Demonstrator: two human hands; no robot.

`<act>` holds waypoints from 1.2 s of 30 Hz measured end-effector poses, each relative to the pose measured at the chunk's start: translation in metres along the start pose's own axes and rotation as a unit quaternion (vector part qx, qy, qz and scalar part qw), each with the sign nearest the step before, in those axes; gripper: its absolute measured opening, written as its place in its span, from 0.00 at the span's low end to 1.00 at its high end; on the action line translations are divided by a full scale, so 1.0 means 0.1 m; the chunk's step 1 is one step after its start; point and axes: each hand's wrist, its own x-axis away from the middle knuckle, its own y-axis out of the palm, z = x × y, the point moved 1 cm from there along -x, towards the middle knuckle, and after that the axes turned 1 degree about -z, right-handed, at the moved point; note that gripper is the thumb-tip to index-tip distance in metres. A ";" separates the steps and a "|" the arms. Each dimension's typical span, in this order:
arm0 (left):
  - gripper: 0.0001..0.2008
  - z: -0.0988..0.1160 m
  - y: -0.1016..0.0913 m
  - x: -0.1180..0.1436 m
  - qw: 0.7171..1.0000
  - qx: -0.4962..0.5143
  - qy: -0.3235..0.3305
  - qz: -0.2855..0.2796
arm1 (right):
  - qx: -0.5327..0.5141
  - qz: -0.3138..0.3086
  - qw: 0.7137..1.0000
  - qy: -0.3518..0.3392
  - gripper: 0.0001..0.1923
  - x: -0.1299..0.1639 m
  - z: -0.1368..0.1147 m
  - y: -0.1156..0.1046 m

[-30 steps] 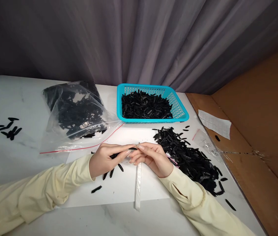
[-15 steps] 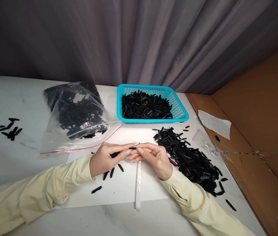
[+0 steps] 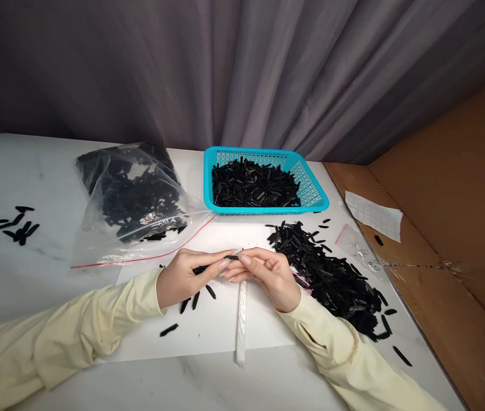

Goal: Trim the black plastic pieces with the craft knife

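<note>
My left hand (image 3: 184, 275) and my right hand (image 3: 267, 273) meet fingertip to fingertip over a white sheet (image 3: 208, 319) on the table. Between them they pinch a small black strip (image 3: 231, 258). My left hand also holds more black strips (image 3: 199, 269) against its palm. A narrow white tape strip (image 3: 241, 322) hangs from under my right hand down across the sheet. A few loose black strips (image 3: 195, 299) lie just below my left hand.
A heap of black strips (image 3: 332, 277) lies right of my hands. A turquoise basket (image 3: 316, 194) holds more behind it. A clear zip bag (image 3: 133, 197) of strips lies back left. Stray strips (image 3: 15, 224) sit far left. A paper slip (image 3: 373, 214) rests on brown cardboard (image 3: 460, 240).
Almost nothing moved. My right hand's fingers shifted slightly on the black strip; both hands stay together in the same place.
</note>
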 end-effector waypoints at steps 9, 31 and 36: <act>0.15 -0.02 -0.01 0.01 1.000 -0.022 -0.002 -0.020 | 0.002 -0.007 1.000 -0.007 0.10 0.00 -0.03 0.00; 0.14 -0.01 -0.01 0.01 1.000 0.001 0.008 -0.021 | -0.021 -0.020 1.000 0.002 0.09 -0.01 0.02 -0.02; 0.14 -0.01 -0.01 0.01 1.000 0.013 0.021 -0.007 | -0.025 -0.025 0.999 0.012 0.10 0.00 0.02 -0.02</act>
